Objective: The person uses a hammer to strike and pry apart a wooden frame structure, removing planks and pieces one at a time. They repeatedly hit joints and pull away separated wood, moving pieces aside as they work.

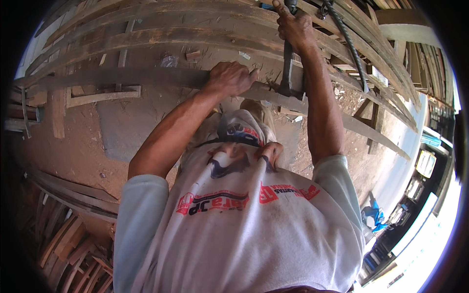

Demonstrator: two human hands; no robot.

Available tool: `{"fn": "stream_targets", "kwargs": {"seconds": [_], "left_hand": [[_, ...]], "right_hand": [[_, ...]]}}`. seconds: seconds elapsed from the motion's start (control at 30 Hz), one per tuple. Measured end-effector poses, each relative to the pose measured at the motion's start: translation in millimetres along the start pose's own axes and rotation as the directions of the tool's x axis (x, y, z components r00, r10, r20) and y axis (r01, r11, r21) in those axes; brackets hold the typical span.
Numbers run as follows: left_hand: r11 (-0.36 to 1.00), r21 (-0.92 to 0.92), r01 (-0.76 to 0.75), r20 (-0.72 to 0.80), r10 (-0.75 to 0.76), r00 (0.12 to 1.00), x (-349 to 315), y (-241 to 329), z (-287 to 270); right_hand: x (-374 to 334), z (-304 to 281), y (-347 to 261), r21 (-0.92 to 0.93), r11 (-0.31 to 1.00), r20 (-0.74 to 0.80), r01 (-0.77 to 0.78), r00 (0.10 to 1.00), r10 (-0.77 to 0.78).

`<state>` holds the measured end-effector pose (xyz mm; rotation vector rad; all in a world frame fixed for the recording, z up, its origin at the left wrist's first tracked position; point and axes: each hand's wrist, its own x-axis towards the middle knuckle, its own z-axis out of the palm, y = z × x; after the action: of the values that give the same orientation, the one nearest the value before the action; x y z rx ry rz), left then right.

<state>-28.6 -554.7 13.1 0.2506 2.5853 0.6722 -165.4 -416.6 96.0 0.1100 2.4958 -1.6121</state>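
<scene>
Closest to the camera, a light printed shirt [244, 234] is seen, with both bare forearms stretched out beyond it. The left hand [232, 78] is curled over a long board [146, 76], its thumb sticking out to the right; the board is carried crosswise beyond the knees and extends well past both hands. The right hand [296, 30] is wrapped around the upper end of a dark metal tool [287, 68], perhaps a clamp, whose foot is set at the board to the right of the left hand; whether it is tightened there cannot be told. The step in hand is judged to be the fitting or adjusting of the tool on the board, and for the next move a steady board and a squarely seated foot would be called for. To the right of the right forearm, a dark ridged rod [349, 46] is seen. On the ground [88, 146] beyond the board, crumpled clear plastic [170, 61] is seen near a reddish block [193, 56]; it may be a bag, but its contents cannot be made out. Farther off, more long planks [195, 34] are laid across, and wood is stacked [432, 73] at the far right.
</scene>
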Motion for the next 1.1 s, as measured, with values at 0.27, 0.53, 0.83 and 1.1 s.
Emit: {"fn": "stream_targets", "kwargs": {"seconds": [0.27, 0.53, 0.83, 1.1], "left_hand": [[1.000, 0.000, 0.020, 0.003, -0.020, 1.000, 0.8, 2.8, -0.7], [0.997, -0.070, 0.028, 0.078, -0.022, 0.997, 8.8, -0.6, -7.3], [0.998, -0.059, 0.019, 0.186, -0.007, 0.983, 13.9, -2.6, -10.5], [0.998, -0.004, 0.060, 0.227, -0.057, 0.972, 20.8, -6.4, 0.0]], "right_hand": [[28.8, 1.7, 13.3, -0.181, 0.983, 0.081, -0.040, 0.995, 0.055], [34.3, 11.5, 21.6, -0.195, 0.981, 0.002, 0.000, 1.000, 0.001], [2.8, 28.0, 24.7, -0.443, 0.827, -0.183, 0.347, 0.868, -0.462], [-65.2, 20.8, -12.5, -0.353, 0.840, -0.084, 0.411, 0.881, -0.466]]}}
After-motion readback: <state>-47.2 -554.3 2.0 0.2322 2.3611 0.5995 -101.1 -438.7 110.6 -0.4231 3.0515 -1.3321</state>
